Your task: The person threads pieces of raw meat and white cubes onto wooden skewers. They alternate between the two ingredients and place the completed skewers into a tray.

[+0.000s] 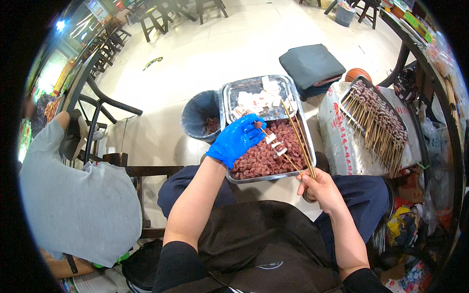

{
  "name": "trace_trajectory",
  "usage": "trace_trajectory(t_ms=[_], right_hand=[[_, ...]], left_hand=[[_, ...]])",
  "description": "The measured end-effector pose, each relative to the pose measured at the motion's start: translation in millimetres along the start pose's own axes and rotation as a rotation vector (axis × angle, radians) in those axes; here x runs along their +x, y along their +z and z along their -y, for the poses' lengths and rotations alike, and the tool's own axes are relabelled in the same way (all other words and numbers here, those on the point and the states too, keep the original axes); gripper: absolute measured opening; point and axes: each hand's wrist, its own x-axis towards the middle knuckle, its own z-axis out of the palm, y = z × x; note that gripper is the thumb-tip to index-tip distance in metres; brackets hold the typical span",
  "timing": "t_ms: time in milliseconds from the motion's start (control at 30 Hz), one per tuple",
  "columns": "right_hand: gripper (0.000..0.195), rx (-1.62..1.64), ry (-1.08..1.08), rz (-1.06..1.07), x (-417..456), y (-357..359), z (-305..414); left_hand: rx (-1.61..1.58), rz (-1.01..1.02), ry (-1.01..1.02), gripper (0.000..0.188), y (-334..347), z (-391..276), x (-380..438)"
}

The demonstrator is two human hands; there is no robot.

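Note:
My left hand (pixel 238 137), in a blue glove, has its fingers about a dark red meat piece (pixel 258 125) at the tip of a skewer. This loaded bamboo skewer (pixel 289 161) also carries white cubes and another dark piece. Its lower end is in my bare right hand (pixel 318 186), which also grips several bare bamboo skewers (pixel 301 146) pointing up and away. Below both hands a metal tray (pixel 312 161) holds a heap of small dark red meat pieces (pixel 256 161). A smaller metal tray (pixel 229 97) with white chunks (pixel 253 102) lies over its far part.
Left of the tray stands a lined bin (pixel 198 113) with some reddish scraps. On a white package (pixel 335 135) at right, a tray (pixel 346 104) holds many finished skewers (pixel 381 117). Behind are a dark padded stool (pixel 311 66) and a basketball (pixel 358 74). A person in grey (pixel 84 208) sits at left.

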Motion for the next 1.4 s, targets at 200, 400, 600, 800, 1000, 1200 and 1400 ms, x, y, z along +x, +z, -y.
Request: trace_trajectory(t_ms=[200,400,600,800,1000,1200,1400], right_hand=[[0.014,0.009,-0.004,-0.005,0,-3,-2],[0.013,0.028,-0.004,0.0,2,0,-1],[0.012,0.029,0.005,-0.019,4,4,4],[0.012,0.043,-0.002,-0.028,5,2,1],[0.013,0.042,0.002,-0.021,7,6,5],[0.013,0.119,0.008,0.002,4,5,6],[0.013,0.165,-0.028,0.011,0,6,7]], left_hand=[[0.888,-0.157,0.411,0.027,-30,-31,17],[1.094,-0.622,0.482,0.029,-67,-106,41],[1.448,-0.741,0.419,0.029,-123,-132,53],[1.625,-0.792,0.323,0.026,-120,-144,65],[1.418,-0.689,0.387,0.02,-136,-154,65],[0.858,-0.203,-0.185,0.038,-28,-95,31],[0.292,-0.008,-0.438,0.057,62,-25,-19]])
